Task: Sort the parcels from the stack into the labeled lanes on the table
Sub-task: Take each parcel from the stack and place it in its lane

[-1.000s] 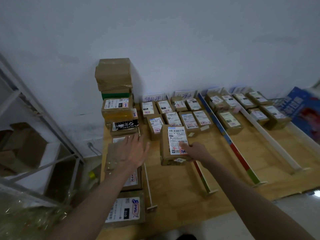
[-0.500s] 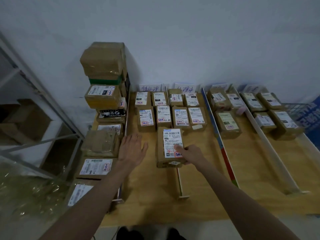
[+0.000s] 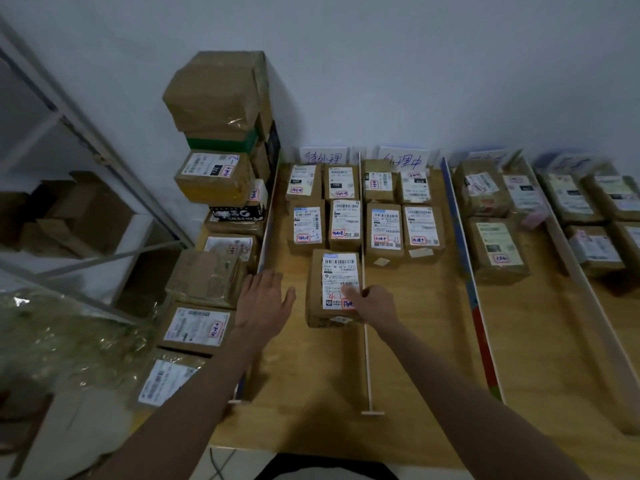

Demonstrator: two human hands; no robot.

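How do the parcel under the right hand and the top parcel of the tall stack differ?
The parcel under the right hand lies flat on the table, gripped by the right hand; the top parcel of the stack sits high, untouched. The first shows a white label; the second shows bare taped cardboard. Both are brown boxes.

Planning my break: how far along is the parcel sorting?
Done: parcels lie in all four lanes. In hand: the right hand grips a labelled parcel in the leftmost lane; the left hand hovers open. Left: the stack and loose parcels below it.
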